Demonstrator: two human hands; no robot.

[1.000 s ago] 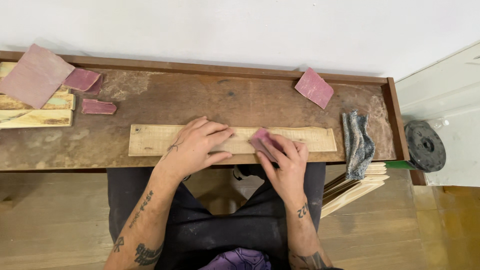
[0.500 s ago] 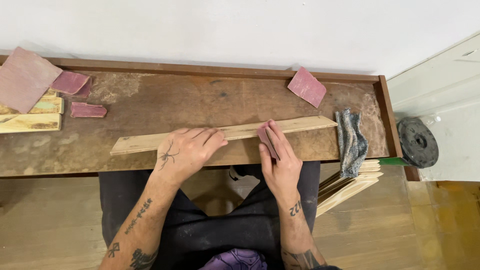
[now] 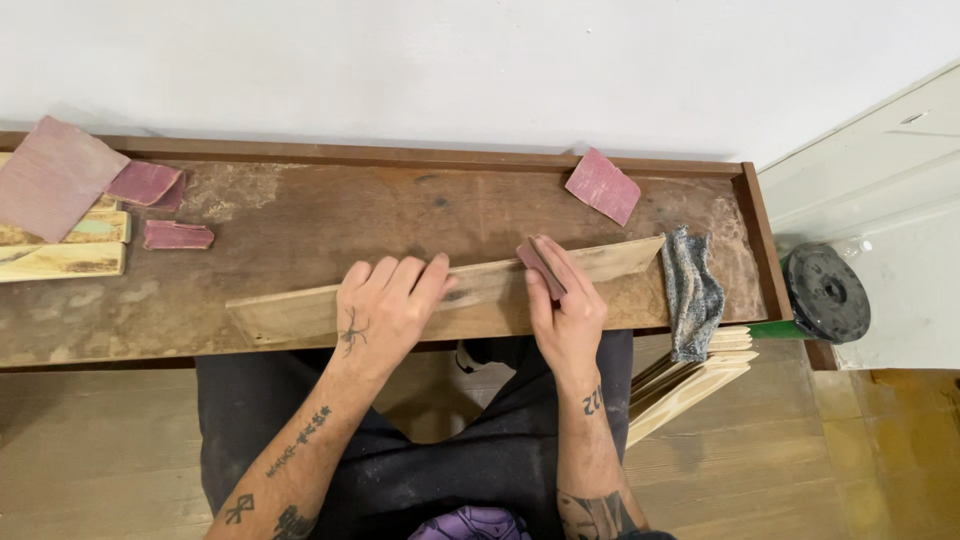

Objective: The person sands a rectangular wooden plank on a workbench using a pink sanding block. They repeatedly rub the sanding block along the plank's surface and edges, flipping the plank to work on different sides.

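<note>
Far left of the workbench (image 3: 300, 215), at about 9 o'clock from the hands: a big sheet of pink sandpaper (image 3: 50, 175) draped over a stack of pale offcuts (image 3: 62, 258), with two smaller worn scraps (image 3: 145, 182) (image 3: 178, 235) lying just beside it on the bare top. The wooden board (image 3: 480, 295) lies along the near edge of the bench, running from lower left up toward 2 o'clock, and seems tipped up on its long edge, though how steeply I cannot tell. The left hand (image 3: 385, 305) sits on the middle of it, fingers spread and curled over the far edge, thumb out to the right; it presses rather than clamps. Just to its right, the right hand (image 3: 562, 300) has fingers straight and close together, pinning a small folded piece of sandpaper (image 3: 540, 265) against the board's upper edge. Judging by look: the board is thin, dry softwood, light and stiff, with rough faces that grip well, corners that may splinter, and enough length to pivot if held at one end only, so a hold near the middle suits it. The folded sandpaper is limp and needs flat finger pressure. At 1 o'clock another pink square (image 3: 602, 186) leans against the back rim. At 3 o'clock a grey rag (image 3: 690, 290) hangs over the front edge, above more slats (image 3: 690, 385); a black disc (image 3: 825, 292) sits off the bench beyond.
</note>
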